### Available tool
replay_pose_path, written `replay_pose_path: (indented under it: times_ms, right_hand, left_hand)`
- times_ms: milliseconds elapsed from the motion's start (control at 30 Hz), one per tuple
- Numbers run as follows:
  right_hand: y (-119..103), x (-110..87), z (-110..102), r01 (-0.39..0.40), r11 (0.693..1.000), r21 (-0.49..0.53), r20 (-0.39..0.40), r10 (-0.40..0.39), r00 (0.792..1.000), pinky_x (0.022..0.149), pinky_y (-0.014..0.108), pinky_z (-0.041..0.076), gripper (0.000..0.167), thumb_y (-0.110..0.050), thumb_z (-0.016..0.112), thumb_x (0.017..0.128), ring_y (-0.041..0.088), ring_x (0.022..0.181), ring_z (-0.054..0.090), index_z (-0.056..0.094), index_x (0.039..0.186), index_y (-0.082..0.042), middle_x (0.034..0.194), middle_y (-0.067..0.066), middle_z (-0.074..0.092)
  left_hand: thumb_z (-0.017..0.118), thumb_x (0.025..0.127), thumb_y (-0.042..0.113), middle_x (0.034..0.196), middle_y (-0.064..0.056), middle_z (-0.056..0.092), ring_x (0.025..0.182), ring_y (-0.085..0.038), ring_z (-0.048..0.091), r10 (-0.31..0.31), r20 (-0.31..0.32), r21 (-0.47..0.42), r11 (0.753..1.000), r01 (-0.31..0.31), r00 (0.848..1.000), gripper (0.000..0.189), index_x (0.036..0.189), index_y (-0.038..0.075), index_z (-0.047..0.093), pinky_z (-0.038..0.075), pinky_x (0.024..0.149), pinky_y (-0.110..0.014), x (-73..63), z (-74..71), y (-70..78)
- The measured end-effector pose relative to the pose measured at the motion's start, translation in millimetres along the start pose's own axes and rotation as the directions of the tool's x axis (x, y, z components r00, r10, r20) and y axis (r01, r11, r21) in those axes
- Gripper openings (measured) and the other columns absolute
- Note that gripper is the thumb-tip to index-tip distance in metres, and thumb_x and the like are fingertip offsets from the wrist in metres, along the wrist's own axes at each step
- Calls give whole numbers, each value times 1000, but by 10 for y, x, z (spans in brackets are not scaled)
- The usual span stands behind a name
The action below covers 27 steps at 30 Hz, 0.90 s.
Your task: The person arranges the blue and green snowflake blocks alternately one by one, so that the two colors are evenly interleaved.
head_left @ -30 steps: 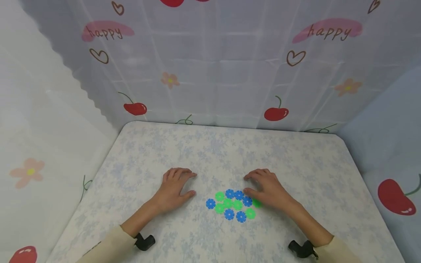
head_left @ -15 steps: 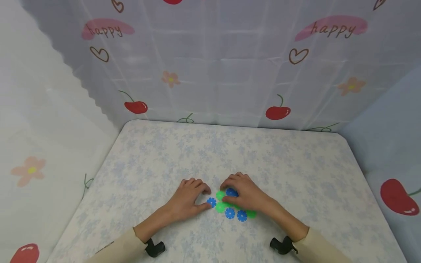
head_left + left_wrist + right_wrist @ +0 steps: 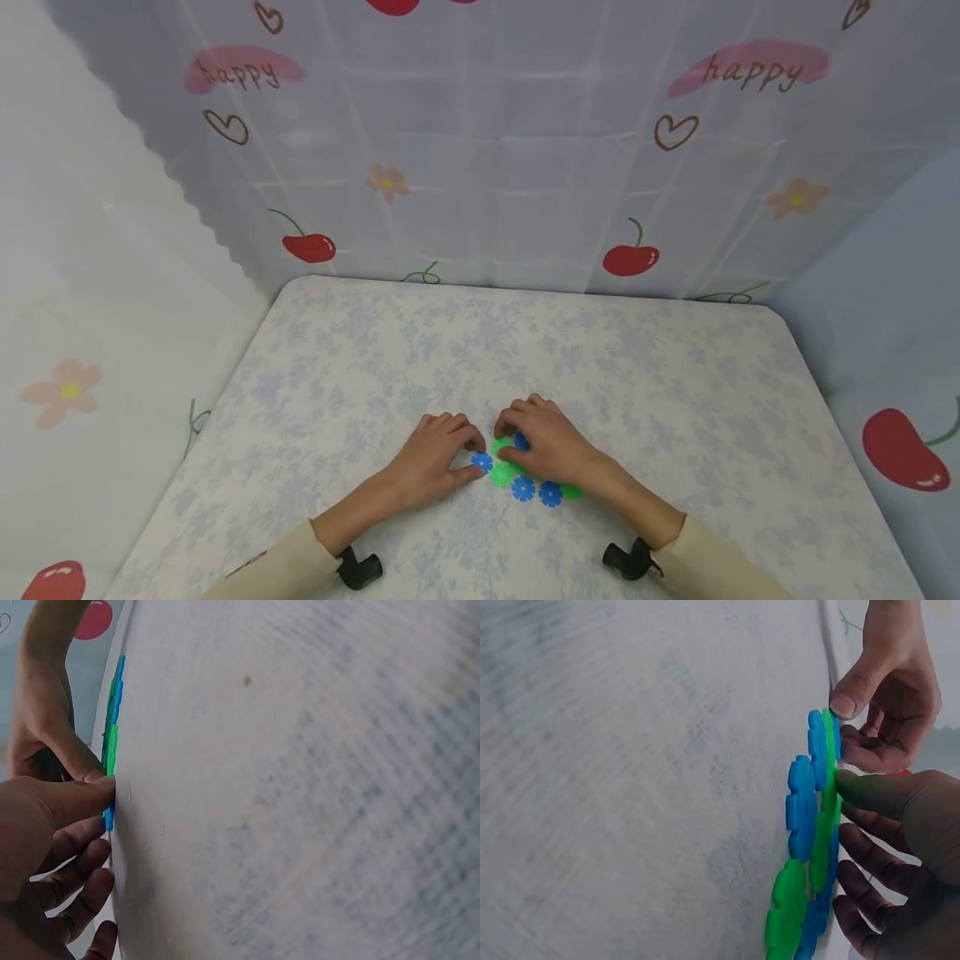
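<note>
The left hand (image 3: 432,460), grip narrow, pinches the blue disc (image 3: 482,462) nearest the desk's (image 3: 450,350) left edge; the right hand (image 3: 546,443) pinches the green disc (image 3: 500,447) just beside it, rightward.

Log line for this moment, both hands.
left hand: pinches leftmost blue disc | right hand: at green disc, grip unclear | more discs: on table

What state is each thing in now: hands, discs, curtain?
Left hand: pinching leftmost blue disc
Leftmost blue disc: lying flat
Right hand: pinching green disc
That green disc: partly hidden
Nearest blue disc: flat, uncovered
Rightmost visible green disc: partly covered
Curtain: hanging
</note>
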State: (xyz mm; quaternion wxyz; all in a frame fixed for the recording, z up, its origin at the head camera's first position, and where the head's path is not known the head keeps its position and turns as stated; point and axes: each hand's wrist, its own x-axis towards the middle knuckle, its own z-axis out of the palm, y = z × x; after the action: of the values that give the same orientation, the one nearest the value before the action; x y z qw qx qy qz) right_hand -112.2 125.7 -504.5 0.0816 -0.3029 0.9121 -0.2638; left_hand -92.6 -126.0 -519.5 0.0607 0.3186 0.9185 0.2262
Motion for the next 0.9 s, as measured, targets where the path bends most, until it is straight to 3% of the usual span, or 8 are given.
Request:
replay_pose_path:
  times_ms: [200,367,633,733,867,900]
  right_hand:
    - [15,2,2,-43,999,13,18,43,999,91,41,45,16,-28,82,96,11,95,50,71,107,-22,107,-5,70]
    - [46,1,-18,-61,996,63,35,59,998,93,41,42,17,-29,82,97,10,96,49,70,108,-22,107,-5,70]
    - [101,20,-35,-68,992,105,46,63,997,93,39,39,17,-31,82,97,10,96,48,71,107,-22,104,-6,69]
    - [116,34,-25,-68,990,119,58,62,996,92,39,38,17,-31,82,97,11,97,48,71,107,-23,104,-6,68]
    - [123,57,-4,-67,988,141,85,56,995,93,41,37,18,-32,82,97,11,99,49,70,107,-24,105,-7,68]
    - [118,65,-4,-68,987,146,93,54,994,94,42,37,18,-32,82,97,12,99,49,70,106,-24,105,-7,68]
  left_hand:
    - [83,96,37,109,13,63,100,-4,53,-17,18,-61,998,18,1000,25,114,28,67,41,103,-45,27,-3,20]
    - [81,98,31,102,17,65,94,-1,55,-65,25,-175,982,68,998,20,111,29,66,38,102,-42,52,-11,-18]
    - [74,104,24,93,19,67,87,0,58,-126,-40,-303,947,108,991,12,111,30,68,29,104,-51,141,-88,-233]
    - [73,104,23,96,16,70,86,1,62,-139,-69,-303,946,112,988,12,115,27,70,40,104,-46,187,-186,-367]
    - [72,105,21,100,7,74,86,-5,67,-199,-81,-343,926,160,977,14,118,20,71,55,86,-40,266,-396,-603]
    - [72,105,20,100,4,75,86,-7,68,-224,-88,-355,918,180,971,13,118,18,70,54,92,-43,286,-448,-671]
